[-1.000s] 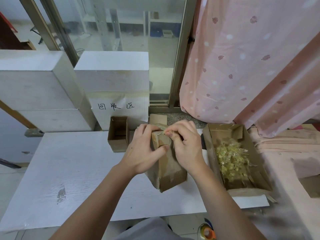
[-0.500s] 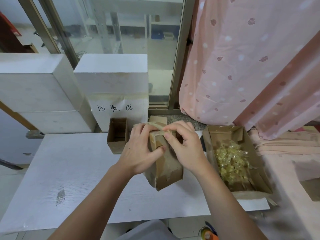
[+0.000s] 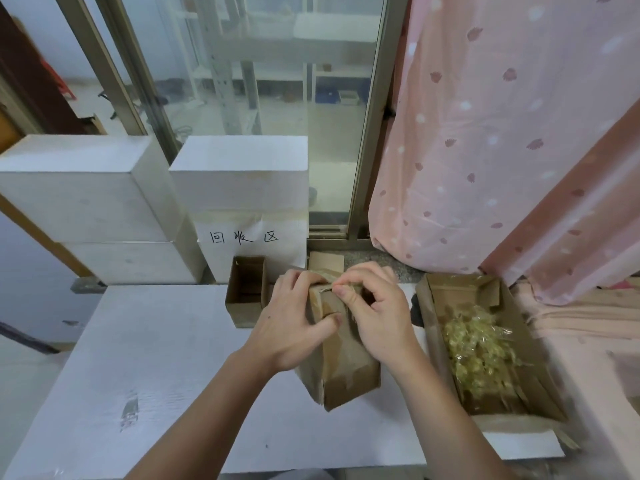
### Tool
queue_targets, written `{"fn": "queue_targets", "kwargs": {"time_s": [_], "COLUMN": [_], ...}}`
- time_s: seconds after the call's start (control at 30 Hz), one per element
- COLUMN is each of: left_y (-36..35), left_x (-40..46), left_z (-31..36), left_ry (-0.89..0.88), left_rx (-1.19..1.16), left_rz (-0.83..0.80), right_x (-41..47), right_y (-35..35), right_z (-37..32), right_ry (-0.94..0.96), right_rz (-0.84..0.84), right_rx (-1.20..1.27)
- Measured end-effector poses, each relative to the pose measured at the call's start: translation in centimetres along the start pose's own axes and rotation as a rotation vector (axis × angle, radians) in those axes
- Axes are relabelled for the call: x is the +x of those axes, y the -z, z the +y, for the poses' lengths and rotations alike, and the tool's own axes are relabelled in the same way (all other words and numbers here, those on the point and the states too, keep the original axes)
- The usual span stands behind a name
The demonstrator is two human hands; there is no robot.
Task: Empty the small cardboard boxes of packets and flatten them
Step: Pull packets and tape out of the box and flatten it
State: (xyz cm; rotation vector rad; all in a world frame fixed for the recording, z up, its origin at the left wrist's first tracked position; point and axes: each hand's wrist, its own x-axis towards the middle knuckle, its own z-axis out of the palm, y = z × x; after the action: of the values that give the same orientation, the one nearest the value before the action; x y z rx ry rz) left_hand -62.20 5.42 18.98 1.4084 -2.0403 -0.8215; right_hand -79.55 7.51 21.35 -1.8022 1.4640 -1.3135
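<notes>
A small taped cardboard box [image 3: 343,368] stands tilted on the white table [image 3: 166,368], between my hands. My left hand [image 3: 294,323] grips its left side near the top, thumb across the front. My right hand [image 3: 374,313] pinches a strip of clear tape at the box's top edge. An open, empty small box [image 3: 246,292] stands just behind on the left. To the right a larger open cardboard box [image 3: 433,327] holds several clear packets [image 3: 478,355] with yellowish contents.
White foam blocks [image 3: 86,202] stack at the back left, one bearing a handwritten paper label [image 3: 244,237]. A flat cardboard piece [image 3: 325,263] sits behind my hands. Pink curtain [image 3: 502,133] hangs at the right, above folded pink cloth [image 3: 588,313].
My right fingers have worked along the box's top edge, peeling at the tape. The box has shifted slightly under both hands.
</notes>
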Motion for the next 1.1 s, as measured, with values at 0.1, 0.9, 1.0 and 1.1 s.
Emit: {"fn": "queue_targets", "kwargs": {"time_s": [0.1, 0.9, 1.0, 1.1], "left_y": [-0.3, 1.3, 1.1, 1.1], "left_x": [-0.1, 0.4, 0.3, 0.2], "left_z": [0.0, 0.4, 0.5, 0.6], "left_ry": [0.011, -0.1, -0.083, -0.07], "left_rx": [-0.016, 0.374, 0.38, 0.367], "left_rz": [0.004, 0.172, 0.182, 0.178], "right_x": [-0.1, -0.1, 0.0, 0.0], "right_y": [0.0, 0.1, -0.1, -0.2], "right_z": [0.0, 0.5, 0.7, 0.7], "right_ry": [0.005, -0.088, -0.065, -0.065], "right_rz": [-0.002, -0.027, -0.018, -0.029], "right_rx": [0.002, 0.294, 0.227, 0.158]}}
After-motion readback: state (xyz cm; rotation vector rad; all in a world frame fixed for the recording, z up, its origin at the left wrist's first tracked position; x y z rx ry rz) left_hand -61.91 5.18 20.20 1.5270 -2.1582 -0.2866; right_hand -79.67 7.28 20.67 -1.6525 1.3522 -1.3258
